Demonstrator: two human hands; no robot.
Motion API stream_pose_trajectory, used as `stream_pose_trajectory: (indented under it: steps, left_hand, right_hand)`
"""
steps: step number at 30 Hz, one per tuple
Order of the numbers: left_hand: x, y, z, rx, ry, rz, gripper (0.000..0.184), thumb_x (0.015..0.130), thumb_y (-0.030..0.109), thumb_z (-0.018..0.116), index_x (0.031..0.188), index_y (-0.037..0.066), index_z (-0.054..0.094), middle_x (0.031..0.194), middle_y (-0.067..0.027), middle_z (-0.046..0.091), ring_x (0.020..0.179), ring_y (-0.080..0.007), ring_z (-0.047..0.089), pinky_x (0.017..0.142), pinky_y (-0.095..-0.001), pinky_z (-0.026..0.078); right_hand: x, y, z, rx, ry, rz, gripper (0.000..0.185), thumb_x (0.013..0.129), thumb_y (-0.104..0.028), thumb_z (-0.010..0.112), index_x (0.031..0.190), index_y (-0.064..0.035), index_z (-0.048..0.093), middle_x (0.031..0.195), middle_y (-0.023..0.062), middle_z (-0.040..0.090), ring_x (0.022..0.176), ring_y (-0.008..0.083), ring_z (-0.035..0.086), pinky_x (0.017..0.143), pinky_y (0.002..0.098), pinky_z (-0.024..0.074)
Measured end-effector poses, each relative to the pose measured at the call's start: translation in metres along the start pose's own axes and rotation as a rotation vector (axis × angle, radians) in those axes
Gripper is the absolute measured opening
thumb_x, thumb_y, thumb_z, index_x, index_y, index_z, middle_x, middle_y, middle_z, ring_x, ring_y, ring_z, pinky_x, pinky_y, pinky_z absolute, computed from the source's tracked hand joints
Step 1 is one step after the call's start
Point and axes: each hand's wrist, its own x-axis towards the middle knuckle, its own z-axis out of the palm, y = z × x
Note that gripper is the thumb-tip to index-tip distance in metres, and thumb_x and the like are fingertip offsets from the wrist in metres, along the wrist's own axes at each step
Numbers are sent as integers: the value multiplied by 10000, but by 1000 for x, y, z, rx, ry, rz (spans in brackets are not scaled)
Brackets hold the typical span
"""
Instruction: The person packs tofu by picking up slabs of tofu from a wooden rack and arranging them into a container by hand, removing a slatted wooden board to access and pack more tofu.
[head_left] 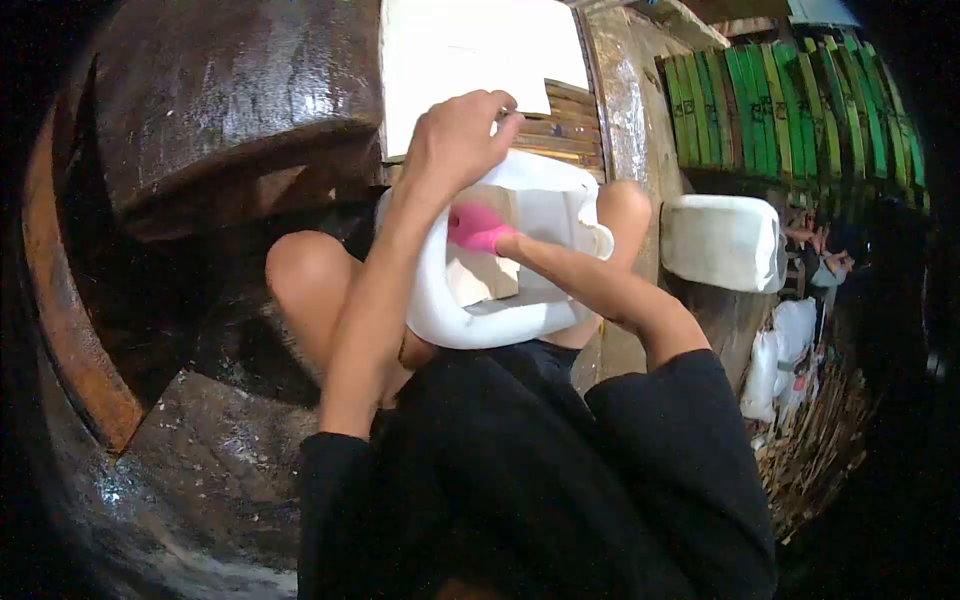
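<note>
My left hand (pixel 462 140) is bare and reaches over the far side of a cut-open white plastic container (pixel 455 320). Its thumb and forefinger are bent and stand apart, with nothing visible between them. Just beyond lies a large white sheet (pixel 470 50). My right hand (pixel 476 227) wears a pink glove and is down inside the container, which sits between my knees. Pale, flat material (pixel 485 278) shows in the container below the glove. The fingers of the glove cannot be made out, nor whether they hold anything.
Bamboo-like strips (pixel 560 130) lie beside and partly under the white sheet. A dark wooden surface (pixel 240 100) rises at the left. To the right are another white plastic container (pixel 720 242), a row of green slats (pixel 770 110), white bags (pixel 785 350) and scattered sticks (pixel 815 430).
</note>
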Motion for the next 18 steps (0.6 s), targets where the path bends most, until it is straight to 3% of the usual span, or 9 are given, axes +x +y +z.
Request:
stream_pose_trajectory:
  steps: [1, 2, 5, 6, 9, 11, 13, 16, 18]
  left_hand:
    - [-2, 0, 1, -6, 11, 6, 278, 915, 302, 580, 1039, 87, 704, 998, -121, 712, 916, -311, 682, 831, -419, 531]
    - [-1, -1, 2, 29, 15, 6, 289, 919, 309, 578, 1051, 85, 704, 991, -120, 715, 914, -310, 683, 826, -410, 531]
    - [-2, 4, -3, 64, -35, -24, 298, 920, 326, 587, 1053, 87, 705, 989, -120, 717, 878, -295, 694, 803, -394, 531]
    - [-3, 8, -4, 74, -51, -40, 301, 921, 329, 589, 1054, 85, 704, 990, -121, 717, 865, -295, 694, 798, -393, 531]
    - [-2, 15, -3, 126, -68, -57, 294, 937, 314, 580, 1077, 81, 692, 1005, -137, 706, 867, -305, 687, 788, -397, 530]
    - [-9, 15, -5, 175, -46, -27, 297, 944, 313, 577, 1089, 79, 685, 1016, -141, 698, 887, -305, 682, 791, -402, 528]
    - [-23, 23, -11, 240, -93, 25, 346, 943, 350, 587, 1107, 59, 677, 1034, -155, 675, 965, -326, 644, 836, -419, 504]
    - [-31, 41, -8, 387, -155, 60, 395, 931, 388, 601, 1110, 43, 675, 1030, -162, 664, 990, -336, 619, 862, -429, 482]
    - [-27, 48, 3, 626, -164, -6, 421, 925, 408, 606, 1111, 36, 674, 1024, -165, 660, 994, -338, 609, 871, -434, 471]
  right_hand:
    - [-8, -13, -15, 6, 103, 25, 414, 881, -347, 512, 1088, -35, 691, 1124, 190, 678, 1068, 331, 642, 862, 451, 503]
    - [-6, -22, -28, -20, -83, 101, 357, 838, -291, 581, 1032, -10, 685, 1097, 183, 682, 1018, 347, 645, 836, 435, 499]
    - [-7, -19, -15, -114, -220, -3, 371, 821, -315, 592, 1004, -5, 682, 1028, 189, 691, 931, 358, 671, 765, 453, 516]
    - [-14, -27, -20, -139, -165, -87, 369, 832, -306, 574, 1026, -10, 678, 995, 182, 696, 842, 365, 678, 733, 458, 524]
    - [-54, -72, -79, -62, -314, -214, 355, 887, -317, 543, 1042, -32, 688, 1023, 160, 697, 862, 361, 663, 763, 448, 520]
    - [-93, -94, -141, -6, -518, -450, 345, 965, -311, 488, 1099, -72, 697, 1061, 118, 704, 924, 306, 665, 857, 398, 511]
    - [-132, -73, -222, 402, -665, -692, 411, 999, -281, 415, 1223, -17, 637, 1204, 157, 663, 1068, 252, 635, 987, 391, 458]
    - [-111, 31, -273, 1054, -246, -533, 428, 1049, -294, 375, 1251, -1, 613, 1259, 147, 629, 1196, 228, 569, 1086, 344, 391]
    - [-41, 133, -253, 1492, 122, -319, 436, 1053, -269, 361, 1327, 27, 526, 1334, 155, 567, 1255, 254, 524, 1087, 352, 395]
